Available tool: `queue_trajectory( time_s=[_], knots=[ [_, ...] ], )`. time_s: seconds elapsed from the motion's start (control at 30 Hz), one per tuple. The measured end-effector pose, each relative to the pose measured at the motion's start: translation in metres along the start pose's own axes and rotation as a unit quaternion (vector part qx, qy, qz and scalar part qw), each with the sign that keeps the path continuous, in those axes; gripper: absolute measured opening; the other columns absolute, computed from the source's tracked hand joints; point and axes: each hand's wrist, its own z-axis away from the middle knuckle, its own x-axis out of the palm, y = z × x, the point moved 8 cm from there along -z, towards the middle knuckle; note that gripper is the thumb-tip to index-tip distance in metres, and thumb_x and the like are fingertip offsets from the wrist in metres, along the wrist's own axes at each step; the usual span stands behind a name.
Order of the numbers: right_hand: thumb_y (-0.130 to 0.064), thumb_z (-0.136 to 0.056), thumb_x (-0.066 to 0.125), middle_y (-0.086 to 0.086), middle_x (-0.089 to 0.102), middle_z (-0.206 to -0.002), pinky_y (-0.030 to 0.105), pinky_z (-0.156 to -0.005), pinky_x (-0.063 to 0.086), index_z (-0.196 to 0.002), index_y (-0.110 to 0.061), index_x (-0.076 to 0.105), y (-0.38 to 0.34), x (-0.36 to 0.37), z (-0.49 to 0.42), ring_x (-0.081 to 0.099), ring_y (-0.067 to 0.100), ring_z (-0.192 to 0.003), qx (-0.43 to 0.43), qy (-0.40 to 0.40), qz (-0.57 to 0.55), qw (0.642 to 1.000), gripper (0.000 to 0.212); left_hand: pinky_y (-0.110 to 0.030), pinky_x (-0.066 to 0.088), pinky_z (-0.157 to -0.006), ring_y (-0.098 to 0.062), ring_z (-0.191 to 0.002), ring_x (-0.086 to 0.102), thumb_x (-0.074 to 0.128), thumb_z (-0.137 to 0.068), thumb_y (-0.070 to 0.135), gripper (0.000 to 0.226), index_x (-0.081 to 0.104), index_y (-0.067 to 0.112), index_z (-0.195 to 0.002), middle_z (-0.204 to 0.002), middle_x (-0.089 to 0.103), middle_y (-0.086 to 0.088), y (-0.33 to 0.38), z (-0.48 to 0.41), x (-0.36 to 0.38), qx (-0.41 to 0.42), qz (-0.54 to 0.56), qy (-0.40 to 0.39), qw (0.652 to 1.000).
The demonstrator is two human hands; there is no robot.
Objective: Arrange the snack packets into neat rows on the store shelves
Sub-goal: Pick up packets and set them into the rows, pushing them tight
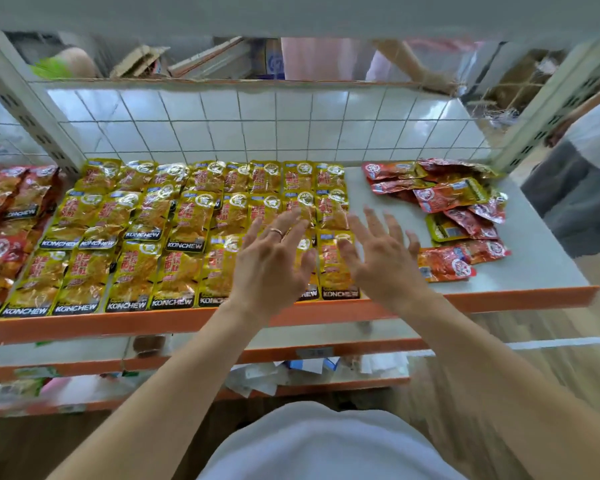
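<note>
Lying in three overlapping rows on the white shelf point(534, 265): yellow snack packets point(146, 237), filling its left and middle. Loose heap of red packets point(454, 199) at the shelf's right end. Left hand point(274, 261) and right hand point(378, 258), fingers spread, holding nothing, above the rows' right edge.

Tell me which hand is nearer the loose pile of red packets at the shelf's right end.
Right. The right hand is just left of the red packets, at the edge of the yellow packets; the left hand is farther left, over those yellow packets.
</note>
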Motion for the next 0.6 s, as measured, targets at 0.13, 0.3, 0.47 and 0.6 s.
queue_trajectory(
  time_s=[0.13,0.3,0.47,0.6],
  knots=[
    [-0.053,-0.102,0.036,-0.003,0.008,-0.168,0.059,-0.116,0.009,-0.156,-0.032,0.023,0.059,-0.015,-0.021,0.003,0.023,-0.153,0.032,-0.008,0.009,0.999,0.060,-0.046,0.027,-0.119,-0.018,-0.137,0.049,0.042,-0.093,0.043,0.052,0.063,0.015,-0.132,-0.150,0.051,-0.001,0.038,-0.031,0.023,0.021,0.013,-0.003,1.000],
    [-0.039,-0.099,0.045,-0.001,0.008,-0.167,0.062,-0.115,0.012,-0.157,-0.029,0.020,0.116,-0.035,-0.055,0.005,0.024,-0.152,0.035,-0.025,0.068,0.997,0.064,-0.045,0.027,-0.118,-0.023,-0.136,0.050,0.045,-0.091,0.040,0.054,0.060,0.013,-0.135,-0.148,0.053,-0.004,0.076,-0.065,0.051,0.021,0.015,-0.030,0.999],
    [-0.025,-0.088,0.053,0.000,0.014,-0.165,0.065,-0.114,0.015,-0.157,-0.025,0.019,0.171,-0.038,-0.088,0.009,0.028,-0.151,0.083,-0.097,0.096,0.987,0.077,-0.046,0.024,-0.119,-0.023,-0.138,0.047,0.047,-0.092,0.039,0.056,0.055,0.013,-0.140,-0.151,0.050,-0.005,0.102,-0.079,0.072,0.017,0.021,-0.055,0.998],
    [-0.019,-0.082,0.055,0.003,0.053,-0.140,0.053,-0.105,0.029,-0.139,-0.021,0.049,0.176,-0.045,-0.091,0.042,0.032,-0.128,0.025,-0.014,0.131,0.991,0.058,-0.044,0.022,-0.120,-0.021,-0.138,0.047,0.047,-0.092,0.039,0.056,0.054,0.013,-0.140,-0.153,0.048,-0.002,0.107,-0.082,0.080,-0.008,0.031,-0.059,0.998]
  ],
)
